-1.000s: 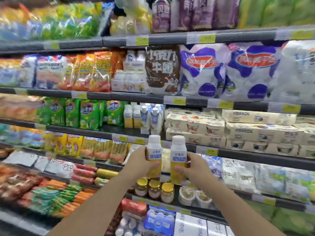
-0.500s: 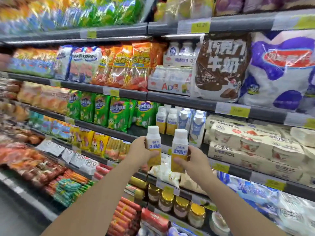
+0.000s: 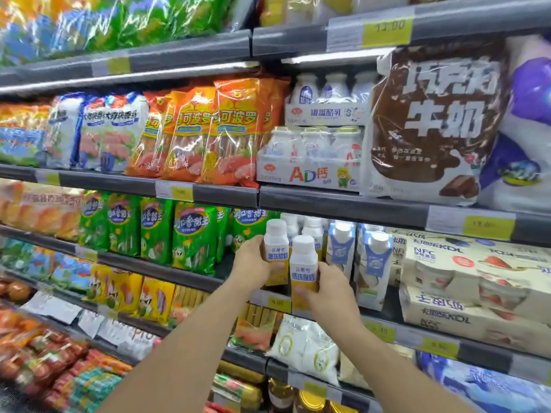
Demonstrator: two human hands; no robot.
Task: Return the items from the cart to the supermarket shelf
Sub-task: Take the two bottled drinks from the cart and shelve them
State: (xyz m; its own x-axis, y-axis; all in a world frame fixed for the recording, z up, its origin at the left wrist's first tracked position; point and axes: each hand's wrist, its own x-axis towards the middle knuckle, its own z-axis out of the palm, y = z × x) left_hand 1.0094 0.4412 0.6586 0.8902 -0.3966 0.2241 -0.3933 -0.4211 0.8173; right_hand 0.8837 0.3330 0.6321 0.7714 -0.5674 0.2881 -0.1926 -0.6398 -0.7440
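Two white-capped bottles are held upright at the front edge of the shelf [image 3: 298, 304], side by side and nearly touching. The left bottle [image 3: 275, 251] is clamped in the grip of the left hand [image 3: 253, 263], fingers curled round its yellow label. The right bottle [image 3: 303, 272] is clamped in the right hand [image 3: 331, 293], slightly lower and nearer the camera. Just behind them matching bottles [image 3: 312, 231] are lined up, and blue-white cartons [image 3: 371, 263] are set just to the right. Green packets [image 3: 193, 234] are ranged to the left, with an open gap of bare shelf left between them and the bottles.
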